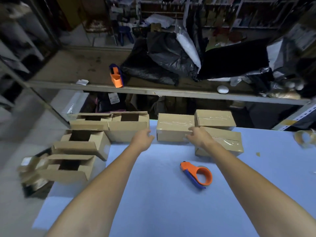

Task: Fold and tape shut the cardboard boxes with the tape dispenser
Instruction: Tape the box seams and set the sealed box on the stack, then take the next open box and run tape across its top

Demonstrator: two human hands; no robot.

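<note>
Nearest me, the pale blue table top [153, 211] lies bare between my forearms, which gives me plenty of room to work. The orange and blue hand-held tape dispenser [196, 175] rests on it, just right of centre, with neither hand on it.

Further out, my left hand [142, 138] hangs with its fingers loosely curled and holds nothing; it sits at the near corner of an open brown cardboard box [128, 125]. My right hand [198, 135] reaches to the near right corner of a closed brown cardboard box with clear tape across its top [174, 127], fingers spread against it, though I can't tell if it truly grips.

I judge the job roughly half done: three taped boxes on the right, including one under my right forearm [227, 141] and one behind [214, 118]; four untaped boxes crowd the left edge, flaps up, the nearest [68, 168] overhanging the table's side.

Beyond the far table edge a low shelf [153, 91] juts over, carrying a second orange dispenser [116, 76], so lifting room there is tight.
</note>
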